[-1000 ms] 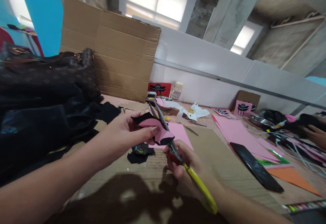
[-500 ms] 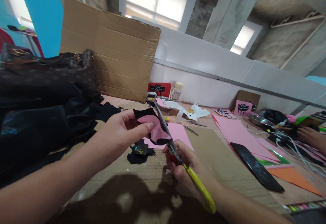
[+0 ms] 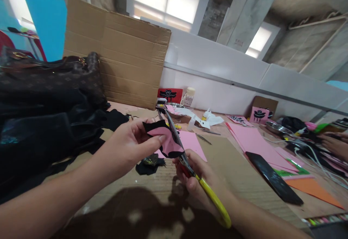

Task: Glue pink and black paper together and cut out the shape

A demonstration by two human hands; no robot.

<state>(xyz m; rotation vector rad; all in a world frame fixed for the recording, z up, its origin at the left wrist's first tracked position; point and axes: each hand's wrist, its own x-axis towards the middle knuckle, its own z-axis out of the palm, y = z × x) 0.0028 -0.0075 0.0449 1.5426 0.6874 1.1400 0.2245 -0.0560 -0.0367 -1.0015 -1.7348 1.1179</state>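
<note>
My left hand (image 3: 130,143) is closed on a small pink-and-black cut piece (image 3: 168,143), thumb on the pink face; whether it is paper or cloth I cannot tell. Wrapped round the yellow-handled scissors (image 3: 213,199) is my right hand (image 3: 199,175). The blades point up and away, apart at the tips, and lie along the right edge of the piece. Below the piece, a black scrap with a gold-speckled dark lump (image 3: 150,160) rests on the cardboard work surface (image 3: 119,199). A pink sheet (image 3: 191,145) lies behind, partly covered by the scissors.
Black fabric (image 3: 49,134) and a brown handbag (image 3: 51,76) fill the left side, before an upright cardboard panel (image 3: 116,54). To the right lie pink sheets (image 3: 252,143), a black phone (image 3: 273,177) and an orange sheet (image 3: 315,192). Another person's hand (image 3: 334,143) shows at the far right.
The piece and my left hand have dropped slightly, and the piece has bent a little. The scissors have barely moved. At the far right, the other person's hand has shifted.
</note>
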